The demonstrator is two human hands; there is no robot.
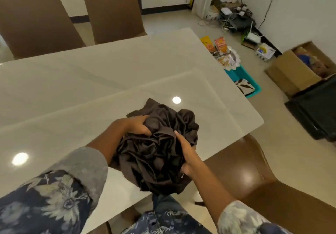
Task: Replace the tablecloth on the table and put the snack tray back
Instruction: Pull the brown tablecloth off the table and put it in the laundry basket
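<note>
Glossy white table (76, 88), brown chairs (111, 10) around, both hands clamped on bunched dark tablecloth (160, 153).

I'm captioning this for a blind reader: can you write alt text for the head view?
Both hands, left hand and right hand, grip a bunched dark brown cloth over the near edge of a bare, glossy white table. Brown chairs stand around it. A snack tray sits on a teal bin on the floor beyond the table's right side.
</note>
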